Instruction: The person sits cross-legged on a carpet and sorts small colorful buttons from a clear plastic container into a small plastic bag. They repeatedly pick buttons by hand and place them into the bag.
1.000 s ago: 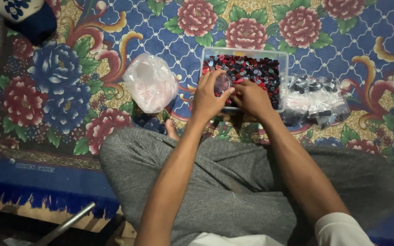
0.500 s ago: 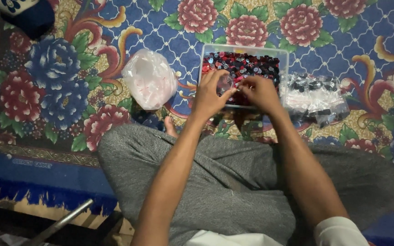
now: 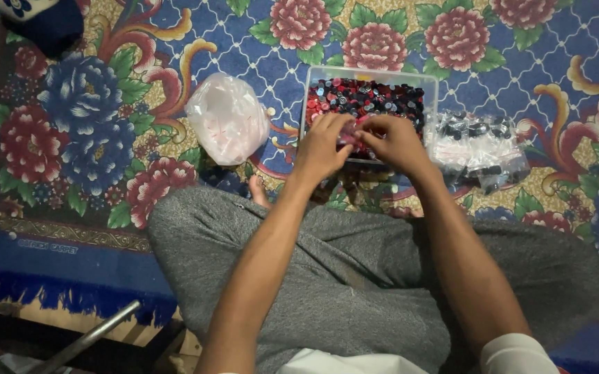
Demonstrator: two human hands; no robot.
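My left hand (image 3: 322,147) and my right hand (image 3: 398,142) meet fingertip to fingertip over the near edge of a clear plastic box (image 3: 371,73). The box is full of small round red, black and blue pieces. Both hands pinch a small pinkish packet (image 3: 349,138) between them; most of it is hidden by my fingers. I sit cross-legged in grey trousers (image 3: 327,277) on a flowered carpet, with the box just beyond my knees.
A knotted white plastic bag (image 3: 227,119) lies left of the box. A heap of small clear packets with dark pieces (image 3: 481,149) lies to its right. A bare toe (image 3: 258,190) shows by my left knee, a metal bar (image 3: 85,339) at bottom left.
My left hand's fingers, raised and spread before, have curled down onto the packet. Both hands stay over the box's near edge. The view has shifted slightly.
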